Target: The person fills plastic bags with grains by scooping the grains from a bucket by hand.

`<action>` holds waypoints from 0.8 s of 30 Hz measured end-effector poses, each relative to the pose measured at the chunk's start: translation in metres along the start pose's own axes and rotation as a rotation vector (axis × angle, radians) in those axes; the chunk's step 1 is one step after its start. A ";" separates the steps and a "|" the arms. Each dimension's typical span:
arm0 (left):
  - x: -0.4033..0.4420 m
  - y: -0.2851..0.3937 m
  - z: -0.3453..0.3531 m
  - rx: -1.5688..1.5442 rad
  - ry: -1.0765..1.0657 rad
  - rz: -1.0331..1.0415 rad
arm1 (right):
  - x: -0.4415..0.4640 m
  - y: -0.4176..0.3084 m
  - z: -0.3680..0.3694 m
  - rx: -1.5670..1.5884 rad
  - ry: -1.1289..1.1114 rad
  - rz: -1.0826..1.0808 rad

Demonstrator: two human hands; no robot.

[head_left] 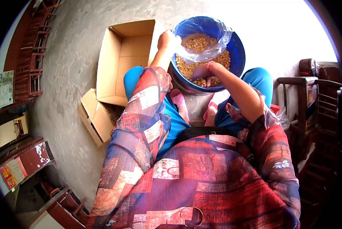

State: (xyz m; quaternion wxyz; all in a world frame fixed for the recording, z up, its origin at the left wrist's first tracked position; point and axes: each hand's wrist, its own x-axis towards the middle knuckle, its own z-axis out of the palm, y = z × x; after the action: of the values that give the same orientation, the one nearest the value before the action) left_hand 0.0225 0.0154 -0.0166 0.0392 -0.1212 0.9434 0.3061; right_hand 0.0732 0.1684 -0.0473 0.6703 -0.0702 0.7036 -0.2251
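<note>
A round blue bucket full of yellow corn kernels stands in front of my feet. Over its far part hangs a clear plastic bag with some kernels inside. My left hand is closed on the bag's edge at the bucket's left rim. Down in the bucket, my right hand touches the kernels, its fingers partly sunk among them; whether it grips any is unclear. A red band circles my right wrist.
An open, empty cardboard box is left of the bucket, with a smaller carton beside it. Wooden chairs stand at the right. Along the left side are more wooden furniture and a cabinet.
</note>
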 end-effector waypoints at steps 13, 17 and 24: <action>0.001 -0.004 0.004 -0.022 0.090 0.047 | -0.071 -0.019 -0.011 0.190 -0.074 -0.511; 0.004 -0.004 0.003 0.007 0.003 -0.007 | -0.090 -0.031 -0.033 0.239 0.235 -0.751; 0.011 -0.012 0.012 -0.024 0.026 0.032 | -0.068 -0.005 -0.047 -0.557 1.304 -0.842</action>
State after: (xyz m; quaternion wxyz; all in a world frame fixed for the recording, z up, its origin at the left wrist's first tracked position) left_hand 0.0146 0.0109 -0.0349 0.0204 -0.1108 0.9420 0.3161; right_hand 0.0322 0.2017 0.0170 -0.0555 -0.3469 0.8964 -0.2702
